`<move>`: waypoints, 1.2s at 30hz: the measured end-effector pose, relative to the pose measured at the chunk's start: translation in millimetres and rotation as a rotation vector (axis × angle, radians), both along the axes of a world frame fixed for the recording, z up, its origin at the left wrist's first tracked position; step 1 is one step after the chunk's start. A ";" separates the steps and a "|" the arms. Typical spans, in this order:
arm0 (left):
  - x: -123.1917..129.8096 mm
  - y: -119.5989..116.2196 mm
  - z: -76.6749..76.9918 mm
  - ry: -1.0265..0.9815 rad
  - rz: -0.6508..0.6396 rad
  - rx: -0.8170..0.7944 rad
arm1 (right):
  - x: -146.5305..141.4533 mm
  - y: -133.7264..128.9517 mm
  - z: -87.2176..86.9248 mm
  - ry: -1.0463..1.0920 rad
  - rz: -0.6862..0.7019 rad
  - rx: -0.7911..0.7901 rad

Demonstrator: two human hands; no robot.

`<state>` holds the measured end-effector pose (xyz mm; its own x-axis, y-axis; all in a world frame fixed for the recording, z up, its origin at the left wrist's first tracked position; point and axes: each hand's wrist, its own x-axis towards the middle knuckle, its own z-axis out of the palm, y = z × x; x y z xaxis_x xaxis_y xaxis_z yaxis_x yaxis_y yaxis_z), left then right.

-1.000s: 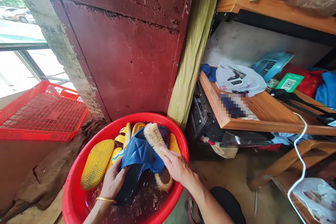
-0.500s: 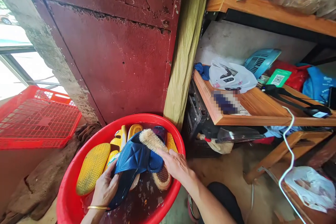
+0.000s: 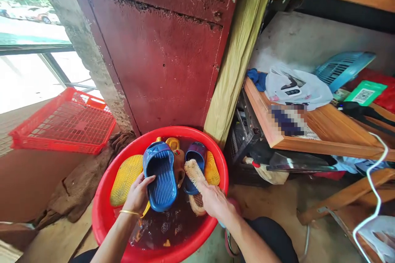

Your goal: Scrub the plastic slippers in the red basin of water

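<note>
A blue slipper point(image 3: 162, 185), its ribbed insole facing up, is in my left hand point(image 3: 137, 195), which grips its left side over the tub. In my right hand point(image 3: 212, 201) is a scrub brush point(image 3: 194, 172) with pale bristles, held to the right of that slipper and apart from it. The round red tub point(image 3: 101, 213) holds dark water with bits floating in it. Around its inside lie a yellow slipper point(image 3: 126, 178) sole up, another yellow one point(image 3: 212, 170), a dark blue and purple slipper point(image 3: 196, 152) and a tan one point(image 3: 197, 204).
A red plastic crate point(image 3: 70, 123) stands at the left, with brown sacking point(image 3: 74, 185) beside the tub. Behind is a dark red door point(image 3: 160, 61). At the right, a wooden shelf point(image 3: 327, 148) holds bags and a blue basket. A white cable point(image 3: 370, 185) hangs there.
The blue slipper has turned from strap side to insole up. The brush has moved off it, down and to the right. The camera view has shifted left.
</note>
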<state>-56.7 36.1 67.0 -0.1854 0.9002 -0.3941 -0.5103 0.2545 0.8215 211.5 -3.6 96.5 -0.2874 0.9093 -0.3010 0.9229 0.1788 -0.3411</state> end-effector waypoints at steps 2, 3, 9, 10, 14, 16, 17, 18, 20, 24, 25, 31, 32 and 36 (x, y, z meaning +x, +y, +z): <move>-0.6 5.1 -2.3 -0.032 0.021 -0.048 | -9.9 6.2 -10.5 -0.055 -0.041 -0.005; -1.1 8.1 -2.9 -0.043 0.027 -0.069 | -14.8 10.3 -14.8 -0.067 -0.058 -0.007; 1.0 16.5 -3.4 -0.090 0.053 -0.068 | -33.9 33.9 -16.4 -0.052 -0.089 -0.016; 1.6 15.4 -2.9 -0.089 0.056 -0.058 | -32.5 35.3 -10.6 -0.043 -0.083 -0.019; 3.6 10.5 2.2 -0.080 0.105 -0.049 | -18.9 21.3 25.3 0.211 -0.049 -0.007; 6.3 9.4 5.2 -0.098 0.113 -0.031 | -16.8 4.4 40.3 0.364 0.059 -0.052; 8.9 8.7 6.0 -0.113 0.114 -0.016 | -18.8 -3.8 44.2 0.395 0.119 -0.074; 12.5 7.6 6.0 -0.130 0.115 0.002 | -22.9 -10.3 45.2 0.401 0.167 -0.090; 22.8 3.5 3.2 -0.154 0.110 0.036 | -36.2 -14.1 40.4 0.357 0.191 -0.075; 45.1 -10.5 -9.9 -0.145 0.018 0.008 | -66.3 13.7 25.7 0.240 0.023 -0.010; 47.5 -13.2 -12.7 -0.130 0.003 -0.011 | -71.6 21.2 24.4 0.231 -0.027 -0.001; 26.8 -8.5 -6.5 -0.076 0.047 -0.004 | -75.5 -1.5 22.1 0.350 0.209 -0.061; 22.0 -5.6 -2.9 -0.085 0.032 0.018 | -70.6 -11.8 21.9 0.345 0.261 -0.067; 7.1 5.2 13.3 0.093 0.113 0.065 | -34.5 -34.9 29.0 0.207 0.315 -0.107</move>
<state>-49.6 41.3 80.3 -0.3194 0.8946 -0.3124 -0.4538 0.1450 0.8792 177.0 -38.6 125.5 -0.6124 0.7334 -0.2951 0.7378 0.3963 -0.5464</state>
